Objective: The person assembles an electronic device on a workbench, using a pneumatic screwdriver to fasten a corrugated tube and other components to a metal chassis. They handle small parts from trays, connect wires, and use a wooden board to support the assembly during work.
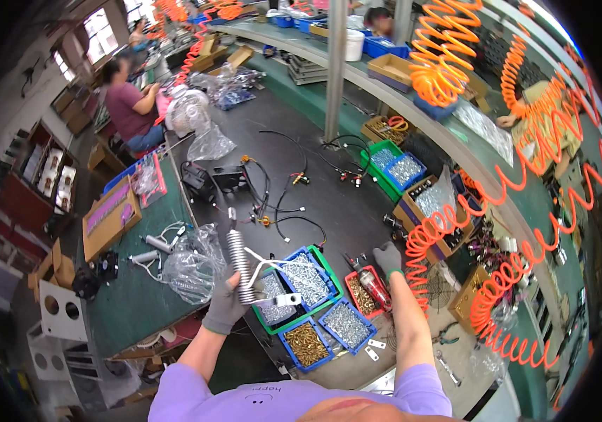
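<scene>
Since its ridged body looks like solid metal, the coiled cylinder (239,254) will probably handle as stiff and fairly weighty, with ridges that resist slipping. It is held tilted beside the left side of the green tray (332,261), the left hand's (225,307) gloved fingers clamped around its near end. The body seems the best hold; the soft white wires (267,263) trailing right should not take its weight, and the flat metal bracket (285,301) at the near end may have hard edges.

The right hand (388,259) is curled just beside a red-bodied power tool (371,283); whether its fingers grip anything, I cannot tell. An orange spiral hose (420,246) crowds the right, black cables (267,186) lie across the far worktop (280,116), and a crumpled clear bag (194,266) sits left, where wires could snag.
</scene>
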